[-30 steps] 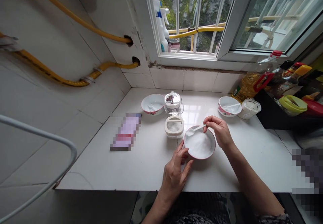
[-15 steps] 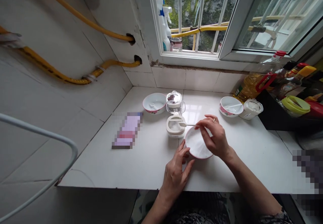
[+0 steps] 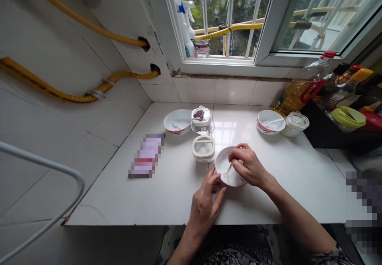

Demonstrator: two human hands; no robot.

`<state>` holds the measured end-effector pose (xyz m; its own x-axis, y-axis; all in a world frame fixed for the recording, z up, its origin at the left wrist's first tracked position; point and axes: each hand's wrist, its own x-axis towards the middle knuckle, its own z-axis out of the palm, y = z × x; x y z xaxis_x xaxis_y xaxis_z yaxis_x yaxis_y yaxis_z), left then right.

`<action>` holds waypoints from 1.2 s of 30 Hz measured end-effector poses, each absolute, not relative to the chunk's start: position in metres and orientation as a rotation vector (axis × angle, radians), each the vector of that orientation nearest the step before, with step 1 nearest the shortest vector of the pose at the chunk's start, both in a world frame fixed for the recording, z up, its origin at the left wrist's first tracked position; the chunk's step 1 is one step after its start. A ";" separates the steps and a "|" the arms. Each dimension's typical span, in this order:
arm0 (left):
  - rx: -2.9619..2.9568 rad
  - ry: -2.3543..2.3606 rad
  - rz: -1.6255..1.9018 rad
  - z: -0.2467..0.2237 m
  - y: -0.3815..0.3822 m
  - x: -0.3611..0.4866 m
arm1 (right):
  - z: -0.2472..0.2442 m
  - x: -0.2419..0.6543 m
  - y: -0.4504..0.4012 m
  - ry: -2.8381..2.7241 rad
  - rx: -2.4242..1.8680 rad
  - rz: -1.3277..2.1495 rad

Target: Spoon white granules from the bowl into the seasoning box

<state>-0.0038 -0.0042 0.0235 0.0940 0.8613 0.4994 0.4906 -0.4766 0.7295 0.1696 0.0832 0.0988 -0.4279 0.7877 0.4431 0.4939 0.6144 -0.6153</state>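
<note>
My right hand (image 3: 249,167) pinches a small white spoon (image 3: 229,169), its scoop end dipped low inside a white bowl (image 3: 222,158) with a pink rim. Around the bowl's left and near side my left hand (image 3: 205,199) curves, fingers against the rim and thumb in front. The bowl's contents look pale and cannot be told from its white inside. Just beyond its left edge stands an open clear container (image 3: 195,153) with white granular stuff in it. Behind that is a second lidded container (image 3: 201,115) with dark reddish bits.
A white bowl (image 3: 170,126) with a spoon stands at back left, near a pixelated purple phone-shaped item (image 3: 146,155). At back right are a flowered bowl (image 3: 265,129) with a spoon, a pale canister (image 3: 295,125), an oil bottle (image 3: 289,96) and several sauce bottles.
My right hand has brought the spoon from the open container into the bowl, tilting its scoop end down. My left hand stays at the bowl. The view has shifted slightly.
</note>
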 end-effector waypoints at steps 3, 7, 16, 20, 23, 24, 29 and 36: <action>2.000 1.338 1.335 0.024 -0.004 -0.004 | 0.100 0.171 0.082 -1.989 -1.123 0.655; 1.988 1.327 1.329 0.023 -0.004 -0.004 | 0.105 0.175 0.084 -1.795 -1.236 0.841; 1.987 1.316 1.346 0.022 -0.004 -0.004 | 0.107 0.182 0.092 -1.375 -1.260 1.229; 1.988 1.306 1.344 0.022 -0.004 -0.003 | 0.106 0.181 0.096 -1.305 -1.244 1.251; 1.985 1.301 1.347 0.022 -0.004 -0.003 | 0.107 0.178 0.098 -1.275 -1.211 1.248; 1.986 1.304 1.349 0.022 -0.003 -0.003 | 0.108 0.175 0.098 -1.272 -1.195 1.245; 1.993 1.305 1.351 0.022 -0.003 -0.004 | 0.110 0.159 0.094 -1.362 -1.113 1.092; 2.024 1.310 1.351 0.023 -0.004 -0.003 | 0.103 0.145 0.089 -2.097 -0.857 0.183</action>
